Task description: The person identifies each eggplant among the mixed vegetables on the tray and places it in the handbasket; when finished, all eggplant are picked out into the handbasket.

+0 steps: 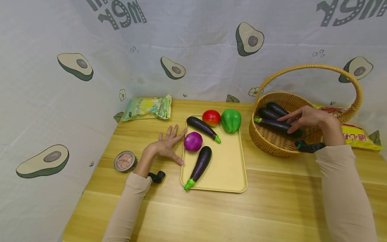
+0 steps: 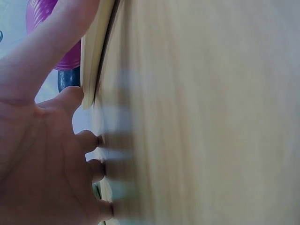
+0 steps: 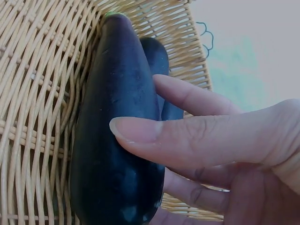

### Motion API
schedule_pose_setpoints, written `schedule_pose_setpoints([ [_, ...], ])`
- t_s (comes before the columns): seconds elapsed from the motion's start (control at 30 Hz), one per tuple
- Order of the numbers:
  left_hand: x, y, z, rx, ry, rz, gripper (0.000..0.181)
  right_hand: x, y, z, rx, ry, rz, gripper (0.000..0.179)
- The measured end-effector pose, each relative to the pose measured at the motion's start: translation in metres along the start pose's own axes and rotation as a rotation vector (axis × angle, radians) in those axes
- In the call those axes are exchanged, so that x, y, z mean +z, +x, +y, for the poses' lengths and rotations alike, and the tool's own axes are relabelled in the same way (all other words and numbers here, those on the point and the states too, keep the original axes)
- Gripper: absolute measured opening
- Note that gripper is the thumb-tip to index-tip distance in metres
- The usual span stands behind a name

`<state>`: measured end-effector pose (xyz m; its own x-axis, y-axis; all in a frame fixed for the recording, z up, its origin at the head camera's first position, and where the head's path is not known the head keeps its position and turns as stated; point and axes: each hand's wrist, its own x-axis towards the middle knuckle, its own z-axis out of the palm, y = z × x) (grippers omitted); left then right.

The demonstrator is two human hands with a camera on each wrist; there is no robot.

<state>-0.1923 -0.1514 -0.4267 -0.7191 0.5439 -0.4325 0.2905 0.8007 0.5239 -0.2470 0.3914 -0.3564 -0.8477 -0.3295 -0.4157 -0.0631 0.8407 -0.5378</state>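
My right hand [image 1: 309, 117] reaches into a wicker basket [image 1: 267, 139] and grips a dark purple eggplant [image 1: 273, 125]. In the right wrist view the thumb lies across this eggplant [image 3: 117, 93], with the fingers along its other side. Two more eggplants [image 1: 276, 109] lie behind it in the basket. Over at the pale yellow tray [image 1: 226, 164], my left hand [image 1: 166, 147] has its fingers spread, thumb and forefinger at the tray's left edge. The left wrist view has the other fingertips [image 2: 97, 169] down at the table. Beside this hand, a purple onion [image 1: 193, 141] sits on the tray.
Also on the tray are an upper eggplant [image 1: 202, 127], a lower eggplant [image 1: 202, 163], a red fruit [image 1: 211, 118] and a green bell pepper [image 1: 231, 121]. A round tin [image 1: 125, 161] and a green packet [image 1: 147, 108] stand left. The basket's tall handle [image 1: 308, 66] arches up; yellow packets [image 1: 358, 137] lie behind.
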Motion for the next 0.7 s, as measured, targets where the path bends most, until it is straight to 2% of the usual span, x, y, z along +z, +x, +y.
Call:
schedule_pose_setpoints([
  [0.4,-0.0001,0.0001,-0.0012,0.005,0.004,0.006,0.135,0.0007,0.0022,0.0001,0.038,0.013,0.001,0.047],
  [0.7,-0.0004,-0.0011,-0.0006,0.007,-0.003,0.005,0.134,0.0006,0.0054,-0.0016,0.12,0.056,0.003,0.041],
])
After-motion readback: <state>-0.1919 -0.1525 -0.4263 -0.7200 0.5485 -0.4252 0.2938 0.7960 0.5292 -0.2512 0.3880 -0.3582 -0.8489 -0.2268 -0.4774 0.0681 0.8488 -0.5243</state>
